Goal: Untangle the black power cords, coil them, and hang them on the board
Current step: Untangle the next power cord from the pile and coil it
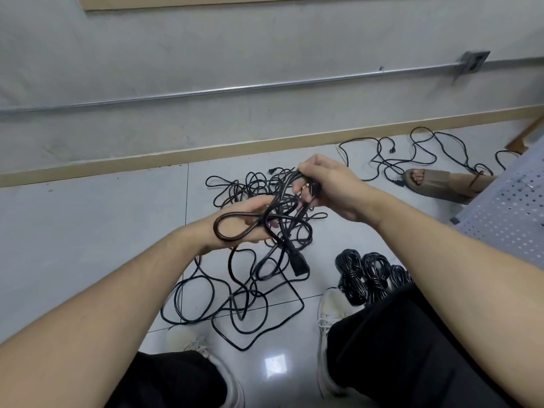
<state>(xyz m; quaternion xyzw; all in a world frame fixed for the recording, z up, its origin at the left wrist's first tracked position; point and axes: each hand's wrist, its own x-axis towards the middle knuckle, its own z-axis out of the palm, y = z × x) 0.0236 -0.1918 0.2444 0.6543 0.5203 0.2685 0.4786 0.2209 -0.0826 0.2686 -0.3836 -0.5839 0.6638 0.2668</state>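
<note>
Pale glossy floor tiles meet a tan baseboard and a scuffed grey wall carrying a metal conduit. Tangled black cords sprawl near centre; three coiled bundles lie right. Left hand holds a cord loop; right hand grips gathered strands above the tangle.

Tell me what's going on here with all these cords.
A person is working a black power cord out of a tangle. The right hand grips a bunch of strands while the left hand holds a loop, and a connector end dangles below. More tangled cords lie on the tiled floor. Three coiled bundles sit by the right shoe, and another loose cord lies near the wall.
</note>
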